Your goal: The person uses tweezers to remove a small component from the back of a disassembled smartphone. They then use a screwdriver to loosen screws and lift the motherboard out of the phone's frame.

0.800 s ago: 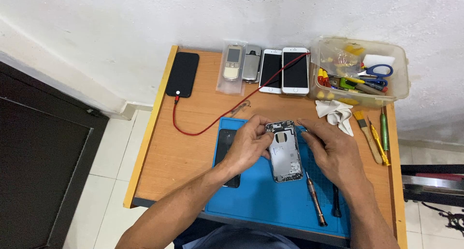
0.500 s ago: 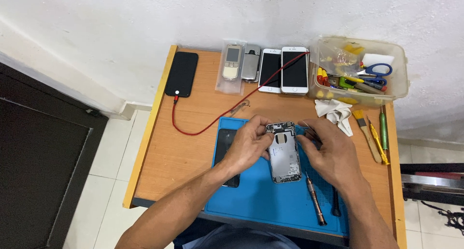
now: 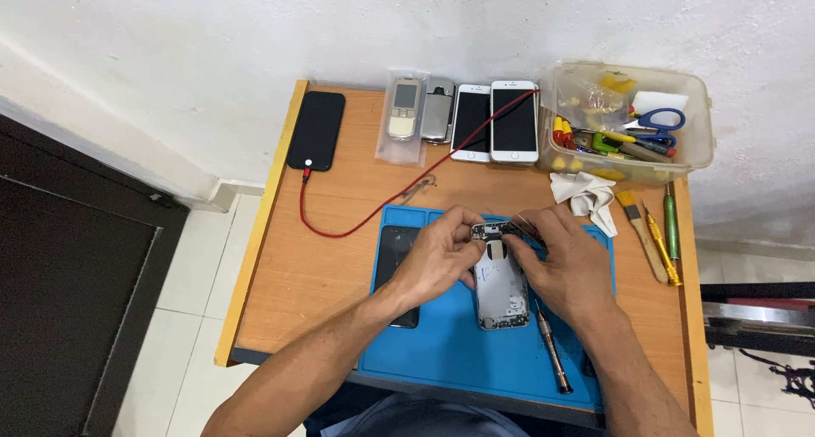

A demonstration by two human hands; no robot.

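Hands at the centre of a small wooden table point(image 3: 306, 276), both working on an opened smartphone point(image 3: 499, 293) that lies with its back shell up on a blue repair mat point(image 3: 450, 352). Left hand point(image 3: 437, 254): fingers curled and pinching the top left edge of the phone, thumb near its upper corner. Right hand point(image 3: 567, 263): fingers bent and closed on the top right edge of the phone; whether they also hold a thin tool cannot be told. Also on the mat: a detached dark screen panel point(image 3: 397, 263) just left of the left hand, and a screwdriver point(image 3: 552, 350) lying beside the right wrist. Along the far edge of the table: a black phone point(image 3: 317, 130) with a red cable point(image 3: 373, 216) plugged in, two old keypad phones point(image 3: 420, 109), one in a clear bag, and two white-faced smartphones point(image 3: 495, 121) side by side. At the far right corner: a clear plastic box point(image 3: 628, 119) holding blue-handled scissors point(image 3: 658, 123) and assorted small tools. Just below the box: a crumpled white cloth point(image 3: 584, 195). Near the right edge: a small brush point(image 3: 638, 229), a yellow-handled tool point(image 3: 660, 242) and a green-handled tool point(image 3: 671, 225), lying roughly parallel.
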